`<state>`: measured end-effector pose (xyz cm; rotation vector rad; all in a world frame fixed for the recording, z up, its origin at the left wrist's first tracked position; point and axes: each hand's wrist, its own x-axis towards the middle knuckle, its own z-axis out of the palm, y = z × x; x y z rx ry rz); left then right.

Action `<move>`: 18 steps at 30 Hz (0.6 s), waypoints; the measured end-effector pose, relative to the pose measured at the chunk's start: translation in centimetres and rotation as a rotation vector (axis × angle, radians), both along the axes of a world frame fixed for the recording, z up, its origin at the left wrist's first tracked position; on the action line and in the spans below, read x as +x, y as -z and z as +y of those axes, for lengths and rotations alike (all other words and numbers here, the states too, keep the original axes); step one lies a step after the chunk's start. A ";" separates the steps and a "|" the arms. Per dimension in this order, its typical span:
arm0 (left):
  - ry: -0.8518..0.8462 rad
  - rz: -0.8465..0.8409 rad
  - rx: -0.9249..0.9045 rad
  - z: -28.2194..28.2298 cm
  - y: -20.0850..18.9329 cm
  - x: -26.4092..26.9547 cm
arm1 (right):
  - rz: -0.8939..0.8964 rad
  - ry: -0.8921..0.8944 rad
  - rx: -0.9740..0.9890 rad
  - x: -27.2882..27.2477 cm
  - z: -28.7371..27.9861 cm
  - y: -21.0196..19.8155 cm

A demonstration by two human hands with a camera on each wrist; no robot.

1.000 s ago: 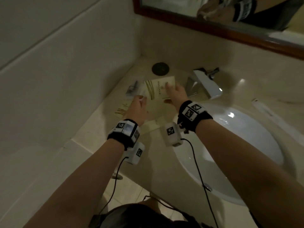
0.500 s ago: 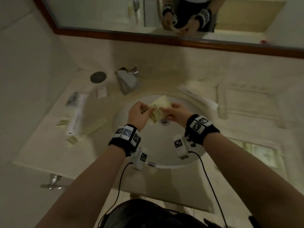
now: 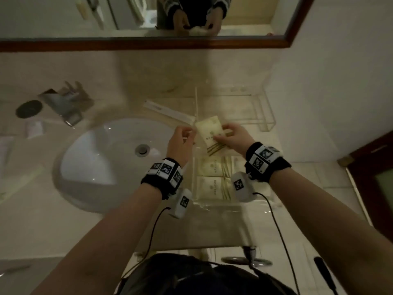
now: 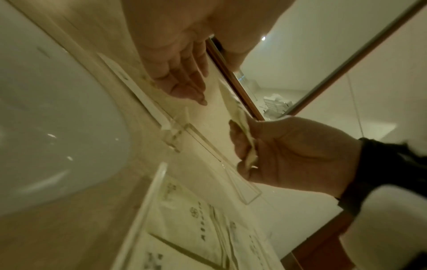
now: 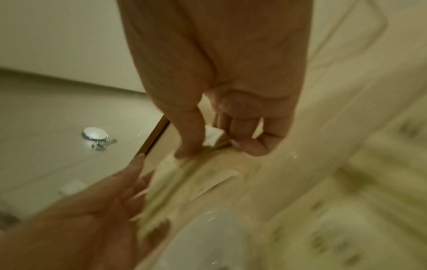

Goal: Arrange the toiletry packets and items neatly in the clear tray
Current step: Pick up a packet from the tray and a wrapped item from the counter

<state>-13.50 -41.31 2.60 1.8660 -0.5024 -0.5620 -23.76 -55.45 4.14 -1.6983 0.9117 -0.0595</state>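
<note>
My right hand (image 3: 231, 137) pinches a cream toiletry packet (image 3: 209, 133) by its right edge, tilted over the middle of the clear tray (image 3: 265, 116) to the right of the sink. My left hand (image 3: 181, 138) hovers just left of the packet at the tray's left wall; its fingers (image 4: 182, 78) are straight and hold nothing. Two similar packets (image 3: 212, 167) lie flat in the tray's near part, below my wrists. The right wrist view shows my thumb and fingers (image 5: 189, 144) on the packet (image 5: 184, 179).
The white sink basin (image 3: 102, 162) lies left of the tray, with the faucet (image 3: 63, 107) behind it. A long white wrapped item (image 3: 170, 112) rests on the counter behind the sink. More small items (image 3: 34, 128) sit at the far left. A mirror frame (image 3: 148, 43) runs above.
The packet has been carried from the counter's left side, across the sink, to above the tray. My left hand has let go of it; the right hand still holds it.
</note>
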 end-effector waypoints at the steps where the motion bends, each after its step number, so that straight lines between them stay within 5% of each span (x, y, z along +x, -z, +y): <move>1: 0.060 -0.073 0.071 -0.4 0.1 -0.4 | -0.040 0.015 -0.062 -1.3 -1.0 -0.2; 5: 0.361 -0.348 0.309 -1.7 0.7 -3.6 | 0.029 -0.134 -0.197 -6.5 -5.4 -0.1; 10: 0.521 -0.266 0.467 -1.9 1.3 -6.4 | 0.511 -0.531 -0.442 -9.2 -6.1 1.1; 18: 0.632 -0.252 0.696 -1.7 1.8 -7.7 | 0.673 -0.647 -0.517 -9.3 -3.3 2.6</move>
